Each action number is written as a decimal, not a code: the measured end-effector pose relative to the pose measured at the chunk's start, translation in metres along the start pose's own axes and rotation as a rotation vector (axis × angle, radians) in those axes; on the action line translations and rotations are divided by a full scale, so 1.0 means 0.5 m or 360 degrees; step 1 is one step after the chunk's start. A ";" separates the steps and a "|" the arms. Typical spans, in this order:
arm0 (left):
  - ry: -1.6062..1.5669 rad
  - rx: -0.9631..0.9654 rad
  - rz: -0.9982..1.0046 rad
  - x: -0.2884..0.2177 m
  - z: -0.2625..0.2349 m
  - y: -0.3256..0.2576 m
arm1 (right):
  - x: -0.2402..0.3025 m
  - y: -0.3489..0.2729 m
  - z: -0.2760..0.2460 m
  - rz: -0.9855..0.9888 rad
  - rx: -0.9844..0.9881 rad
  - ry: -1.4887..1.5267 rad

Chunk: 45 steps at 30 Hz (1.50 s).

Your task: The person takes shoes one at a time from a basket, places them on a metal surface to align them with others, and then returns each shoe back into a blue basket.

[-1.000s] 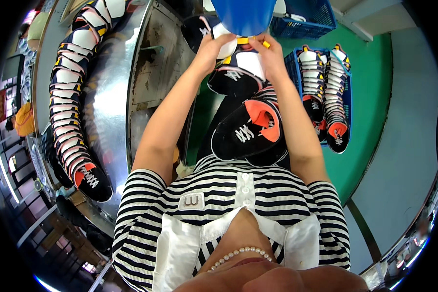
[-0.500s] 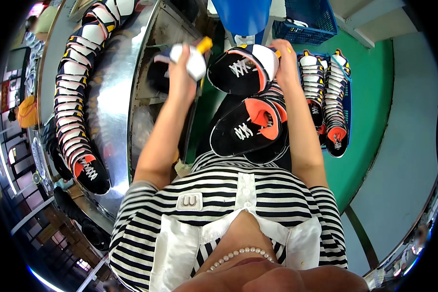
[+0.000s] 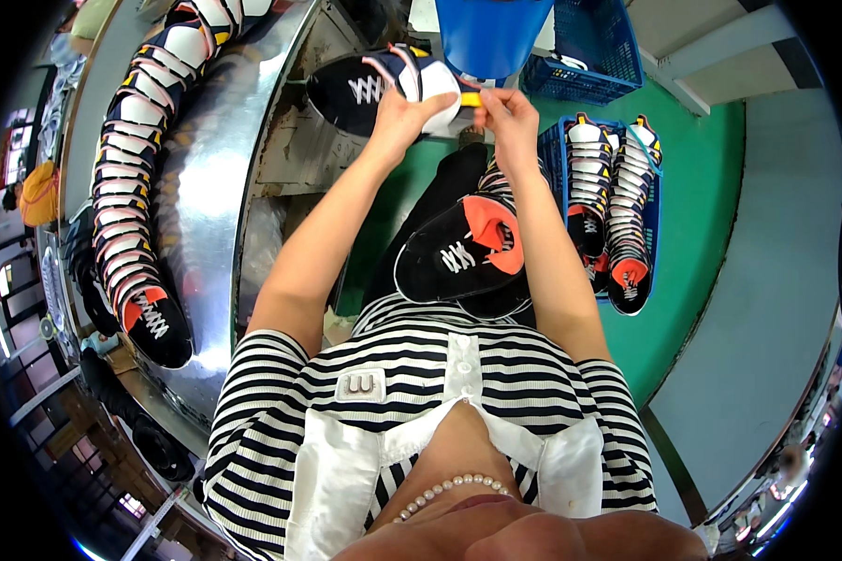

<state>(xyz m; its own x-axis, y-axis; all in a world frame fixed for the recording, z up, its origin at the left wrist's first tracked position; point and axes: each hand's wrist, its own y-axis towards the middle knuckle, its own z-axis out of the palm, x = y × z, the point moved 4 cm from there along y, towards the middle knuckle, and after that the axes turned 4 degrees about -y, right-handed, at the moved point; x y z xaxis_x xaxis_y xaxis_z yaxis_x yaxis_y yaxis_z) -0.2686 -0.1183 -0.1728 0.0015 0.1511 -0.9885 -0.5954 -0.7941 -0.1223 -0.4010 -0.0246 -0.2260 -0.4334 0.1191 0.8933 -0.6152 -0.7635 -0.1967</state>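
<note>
My left hand [image 3: 404,122] is closed around the white heel part of a shoe upper [image 3: 346,93], black at the toe with white laces. At its heel, my right hand [image 3: 510,122] pinches the upper's yellow pull tab [image 3: 471,99] between thumb and fingers. Pink-edged layers show near the left hand; whether a second upper is nested there, I cannot tell. Below both hands, a stack of black shoe uppers [image 3: 440,266] with orange lining lies over my lap, partly hidden by my right forearm.
On the left, a long curved row of nested uppers [image 3: 126,192] lies on a shiny metal table [image 3: 210,178]. To the right, a blue crate [image 3: 657,210] holds more nested uppers. Beyond my hands are a blue bin [image 3: 491,37] and another blue crate [image 3: 585,79].
My hands have come together, the right moving left from above the lap stack. The upper it held there no longer shows separately. My right hand now pinches the yellow tab.
</note>
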 end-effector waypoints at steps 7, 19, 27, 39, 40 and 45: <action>-0.0100 0.0127 -0.0182 0.037 0.014 0.094 | -0.024 0.062 -0.032 0.0009 -0.0050 0.0180; -0.1721 -0.0725 -0.0901 0.044 -0.111 -0.005 | -0.062 0.133 -0.146 0.0124 0.0456 -0.0658; -0.0529 -0.1543 0.0468 -0.334 -0.294 -0.529 | -0.034 -0.153 -0.132 -0.0208 0.1282 -0.2798; 0.0515 -0.2754 0.0858 -0.141 -1.023 -0.705 | -0.111 -0.106 -0.200 -0.0191 0.1491 -0.2822; 0.0397 -0.2705 0.0930 -0.144 -1.045 -0.699 | -0.099 -0.117 -0.201 -0.0232 0.1457 -0.2818; 0.0497 -0.2543 0.0881 -0.135 -0.964 -0.684 | -0.083 -0.186 -0.225 0.0318 0.1446 -0.2004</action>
<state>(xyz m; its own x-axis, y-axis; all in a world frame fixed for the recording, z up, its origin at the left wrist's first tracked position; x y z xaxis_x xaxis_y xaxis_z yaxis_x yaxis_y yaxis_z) 0.3223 -0.1408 -0.1071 0.3473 -0.2793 -0.8952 0.7493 -0.4913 0.4440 -0.4000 0.1127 -0.2901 0.6379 -0.2597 0.7250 0.1726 -0.8693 -0.4633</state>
